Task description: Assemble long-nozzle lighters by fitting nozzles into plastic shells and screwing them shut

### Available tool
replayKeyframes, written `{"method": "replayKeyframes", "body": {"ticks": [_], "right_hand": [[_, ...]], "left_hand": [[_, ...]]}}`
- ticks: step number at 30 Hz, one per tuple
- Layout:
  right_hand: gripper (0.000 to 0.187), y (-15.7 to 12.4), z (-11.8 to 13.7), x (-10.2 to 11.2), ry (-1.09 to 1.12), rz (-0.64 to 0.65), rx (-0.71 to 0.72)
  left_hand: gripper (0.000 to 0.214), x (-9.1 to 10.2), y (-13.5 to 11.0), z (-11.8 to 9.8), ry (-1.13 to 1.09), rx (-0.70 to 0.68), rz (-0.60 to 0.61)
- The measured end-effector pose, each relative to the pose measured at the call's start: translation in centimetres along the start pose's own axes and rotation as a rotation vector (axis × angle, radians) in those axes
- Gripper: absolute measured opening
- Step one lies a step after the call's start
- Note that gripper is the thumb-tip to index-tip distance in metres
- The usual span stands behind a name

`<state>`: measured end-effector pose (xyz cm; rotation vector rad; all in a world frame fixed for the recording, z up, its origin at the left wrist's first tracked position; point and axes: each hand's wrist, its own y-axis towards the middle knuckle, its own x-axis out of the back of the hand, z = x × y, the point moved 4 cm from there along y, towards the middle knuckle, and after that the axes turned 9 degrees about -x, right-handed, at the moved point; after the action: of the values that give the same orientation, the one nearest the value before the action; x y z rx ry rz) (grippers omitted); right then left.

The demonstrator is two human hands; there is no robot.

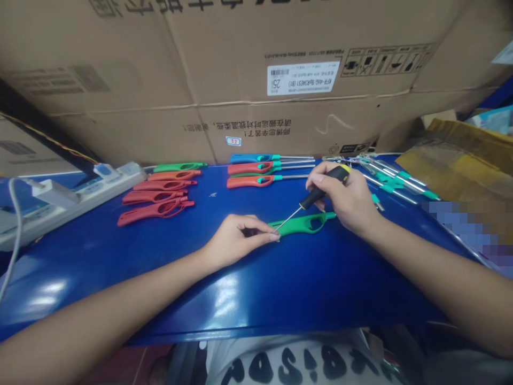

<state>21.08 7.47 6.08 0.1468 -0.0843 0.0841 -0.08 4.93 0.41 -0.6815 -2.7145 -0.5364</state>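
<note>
A green lighter body (298, 225) lies across the middle of the blue table, its trigger loop to the right. My left hand (244, 238) is closed, fingers and thumb pinching the left end of this body. In my right hand (350, 198) is a screwdriver (308, 200) with a black and yellow handle. Its thin metal shaft slants down to the left, and the tip meets the lighter body beside my left fingertips. Exactly what the tip touches is hidden by those fingers.
Several red and green lighter bodies (158, 211) lie at the left. Lighters with metal tubes (252, 182) lie at the back middle. Loose metal tubes with green ends (395, 182) are piled at the right. A white power strip (76, 206) and a large cardboard box (160, 80) border the table.
</note>
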Motion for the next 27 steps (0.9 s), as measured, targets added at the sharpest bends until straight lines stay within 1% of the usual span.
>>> {"method": "replayKeyframes", "body": {"ticks": [5, 7, 8, 10, 11, 13, 14, 16, 19, 21, 22, 25, 27], "right_hand": [[0.024, 0.0, 3.2, -1.9, -0.127, 0.274, 0.099], [0.026, -0.1, 4.4, -2.8, -0.207, 0.324, 0.190], [0.031, -0.2, 5.0, -3.2, -0.258, 0.311, 0.264], [0.043, -0.4, 5.9, -3.7, -0.362, 0.230, 0.430], [0.046, -0.6, 6.2, -3.9, -0.410, 0.184, 0.506], [0.042, -1.0, 6.5, -4.2, -0.488, 0.126, 0.599], [0.037, -1.0, 6.6, -4.3, -0.510, 0.117, 0.609], [0.032, -1.0, 6.7, -4.4, -0.513, 0.153, 0.568], [0.039, -0.8, 6.8, -4.2, -0.440, 0.294, 0.469], [0.043, -0.7, 6.7, -4.0, -0.412, 0.344, 0.458], [0.044, -0.6, 6.6, -3.8, -0.415, 0.331, 0.489], [0.043, -0.9, 6.2, -3.4, -0.462, 0.215, 0.675], [0.040, -1.1, 5.6, -3.4, -0.463, 0.182, 0.737]], "left_hand": [[0.013, -0.1, 0.1, 0.0, 0.016, 0.013, 0.025], [0.012, 0.0, 0.1, 0.0, 0.011, 0.013, 0.023], [0.012, 0.0, 0.1, 0.0, 0.005, 0.013, 0.022], [0.012, 0.1, 0.1, 0.2, -0.021, 0.026, 0.013], [0.013, 0.2, 0.1, 0.3, -0.039, 0.039, 0.002], [0.015, 0.3, 0.1, 0.5, -0.070, 0.060, -0.029], [0.015, 0.3, 0.1, 0.5, -0.073, 0.062, -0.037], [0.015, 0.2, 0.1, 0.5, -0.064, 0.034, -0.027], [0.012, 0.1, 0.0, 0.2, -0.051, -0.030, 0.000], [0.011, 0.1, 0.0, 0.0, -0.039, -0.064, 0.000], [0.010, 0.2, 0.0, -0.1, -0.030, -0.078, 0.003], [0.009, 0.3, 0.1, -0.2, 0.001, -0.127, 0.011], [0.009, 0.3, 0.2, -0.3, 0.030, -0.156, 0.007]]}}
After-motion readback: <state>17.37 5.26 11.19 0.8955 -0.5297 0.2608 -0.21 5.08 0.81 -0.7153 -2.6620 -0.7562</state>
